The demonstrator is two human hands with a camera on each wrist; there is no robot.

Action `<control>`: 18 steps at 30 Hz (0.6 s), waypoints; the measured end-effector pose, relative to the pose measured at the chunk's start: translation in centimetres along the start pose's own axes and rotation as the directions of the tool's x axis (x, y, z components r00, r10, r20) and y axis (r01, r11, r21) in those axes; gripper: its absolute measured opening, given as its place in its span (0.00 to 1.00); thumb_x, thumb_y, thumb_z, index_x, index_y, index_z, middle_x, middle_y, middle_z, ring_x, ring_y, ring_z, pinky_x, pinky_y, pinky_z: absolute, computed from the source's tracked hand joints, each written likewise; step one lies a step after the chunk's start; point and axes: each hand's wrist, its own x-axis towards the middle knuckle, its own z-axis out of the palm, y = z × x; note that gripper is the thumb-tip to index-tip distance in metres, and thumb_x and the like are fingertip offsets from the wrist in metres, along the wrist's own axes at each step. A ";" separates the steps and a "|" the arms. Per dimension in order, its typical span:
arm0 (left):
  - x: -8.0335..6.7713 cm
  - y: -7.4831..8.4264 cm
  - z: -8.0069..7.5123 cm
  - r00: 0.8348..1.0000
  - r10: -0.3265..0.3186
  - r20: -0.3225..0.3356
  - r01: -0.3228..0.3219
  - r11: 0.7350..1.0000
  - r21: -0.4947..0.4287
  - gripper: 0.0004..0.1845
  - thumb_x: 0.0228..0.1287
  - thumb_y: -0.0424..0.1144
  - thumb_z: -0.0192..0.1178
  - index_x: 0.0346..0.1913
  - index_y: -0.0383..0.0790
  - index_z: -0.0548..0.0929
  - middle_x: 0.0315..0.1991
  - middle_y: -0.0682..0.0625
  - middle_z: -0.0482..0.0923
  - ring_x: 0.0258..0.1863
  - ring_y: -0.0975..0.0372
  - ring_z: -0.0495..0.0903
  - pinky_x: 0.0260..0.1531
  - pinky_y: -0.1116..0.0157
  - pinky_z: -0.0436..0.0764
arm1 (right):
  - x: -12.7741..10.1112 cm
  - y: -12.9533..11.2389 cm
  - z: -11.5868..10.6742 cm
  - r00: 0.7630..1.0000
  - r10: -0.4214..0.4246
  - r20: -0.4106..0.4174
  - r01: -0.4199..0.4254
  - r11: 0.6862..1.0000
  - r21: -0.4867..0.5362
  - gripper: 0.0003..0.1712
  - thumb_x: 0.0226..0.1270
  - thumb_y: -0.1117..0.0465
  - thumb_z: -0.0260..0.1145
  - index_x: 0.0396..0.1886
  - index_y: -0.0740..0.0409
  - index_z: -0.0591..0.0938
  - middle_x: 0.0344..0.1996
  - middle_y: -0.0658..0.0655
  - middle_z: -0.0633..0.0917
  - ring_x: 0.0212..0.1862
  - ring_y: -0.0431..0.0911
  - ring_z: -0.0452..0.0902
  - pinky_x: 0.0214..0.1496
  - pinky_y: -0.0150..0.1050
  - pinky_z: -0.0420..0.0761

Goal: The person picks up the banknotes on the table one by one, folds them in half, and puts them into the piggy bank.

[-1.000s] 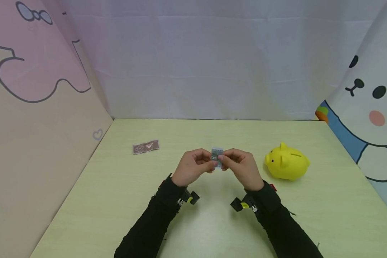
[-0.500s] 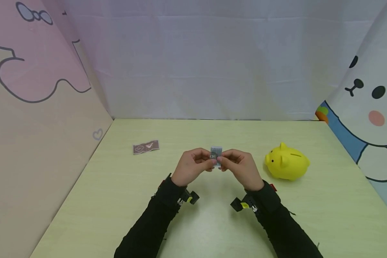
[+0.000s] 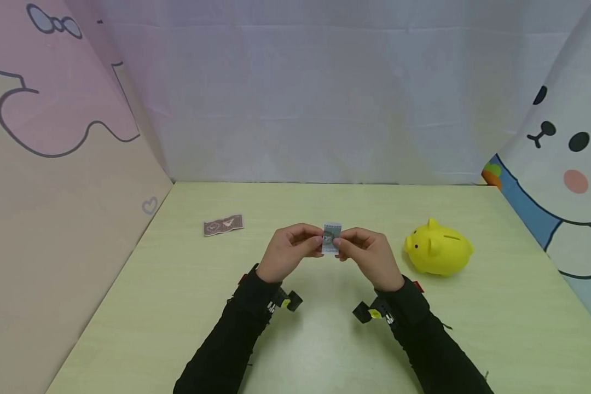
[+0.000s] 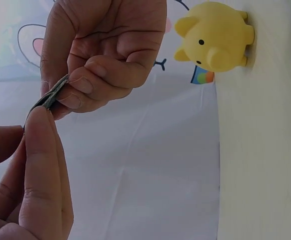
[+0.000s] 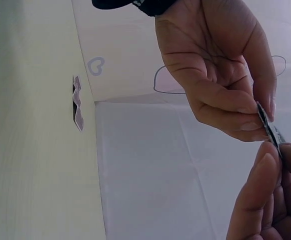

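Both hands have lifted slightly; left hand (image 3: 288,251) and right hand (image 3: 369,254) pinch a folded note (image 3: 331,238) above the table (image 3: 325,339); piggy bank (image 3: 438,249) right, brown note (image 3: 222,224) left, both well apart.

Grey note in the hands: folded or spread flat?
Folded. The note shows as a small upright packet pinched between the left hand and right hand; the left wrist view shows doubled layers edge-on.

Soft, even light; faint shadows
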 end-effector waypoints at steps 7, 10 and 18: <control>-0.1 0.1 -0.1 1.000 -0.006 0.019 0.006 1.000 -0.013 0.13 0.68 0.28 0.58 0.53 0.25 0.80 0.48 0.34 0.81 0.38 0.63 0.86 0.44 0.65 0.86 | 0.0 0.0 0.0 1.000 -0.001 -0.005 0.001 1.000 -0.006 0.11 0.69 0.65 0.64 0.41 0.72 0.83 0.26 0.47 0.84 0.29 0.40 0.79 0.37 0.32 0.85; -0.1 0.1 -0.1 1.000 -0.015 0.021 0.015 1.000 -0.019 0.13 0.68 0.27 0.58 0.53 0.25 0.80 0.48 0.34 0.81 0.36 0.67 0.85 0.44 0.65 0.86 | 0.0 0.0 0.0 1.000 -0.008 -0.002 0.008 1.000 -0.004 0.11 0.69 0.66 0.64 0.42 0.72 0.83 0.26 0.44 0.84 0.29 0.39 0.79 0.37 0.32 0.85; -0.2 0.1 0.0 0.999 -0.016 0.045 0.018 0.999 -0.049 0.13 0.68 0.27 0.58 0.53 0.24 0.79 0.47 0.38 0.81 0.37 0.68 0.85 0.45 0.66 0.86 | 0.0 0.1 0.0 1.000 -0.018 0.004 0.018 1.000 0.011 0.11 0.69 0.66 0.64 0.42 0.73 0.83 0.26 0.44 0.84 0.29 0.39 0.79 0.37 0.32 0.85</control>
